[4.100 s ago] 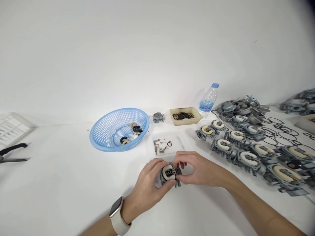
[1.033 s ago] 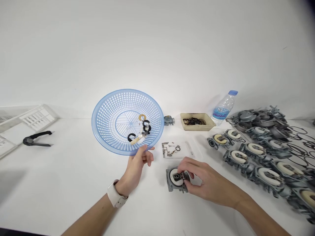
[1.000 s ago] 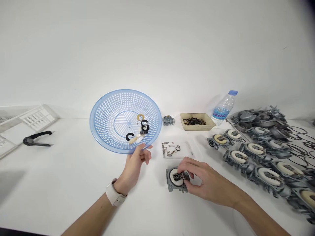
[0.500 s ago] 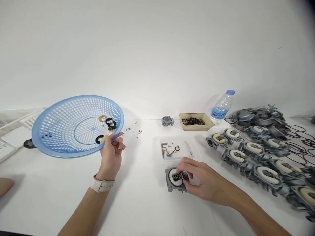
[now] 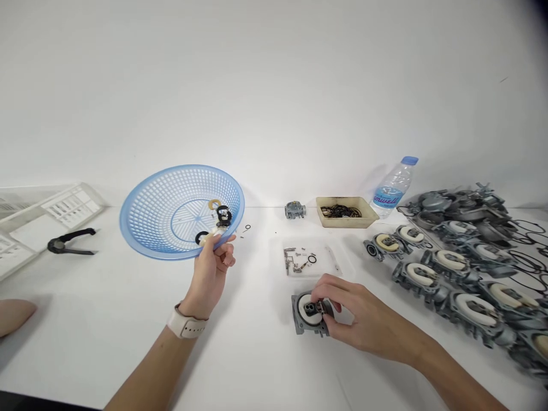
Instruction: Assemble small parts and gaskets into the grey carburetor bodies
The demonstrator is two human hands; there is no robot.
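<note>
My left hand (image 5: 210, 273) grips the near right rim of a blue plastic colander (image 5: 148, 200), which is tilted up off the table. Black and tan ring-shaped floats (image 5: 223, 216) lie inside it, close to my thumb. My right hand (image 5: 349, 314) has its thumb and fingertips closed on a carburetor (image 5: 302, 319) standing on the table, with its white float (image 5: 305, 311) facing up. The fingertips cover part of its right side. Just behind it lies a clear shallow tray (image 5: 319, 265) holding small brass parts and a black O-ring.
Rows of carburetors (image 5: 471, 308) with floats and a heap of metal bowls (image 5: 462, 208) occupy the right. A cream box (image 5: 371, 220) of black rings, a water bottle (image 5: 387, 197) and one carburetor (image 5: 295, 210) stand by the wall. Pliers (image 5: 71, 244) and a co-worker's arm (image 5: 15, 317) are left.
The colander in my left hand has swung right and tipped further, uncovering the pliers. My right hand stays on the carburetor. The whole view has shifted slightly.
</note>
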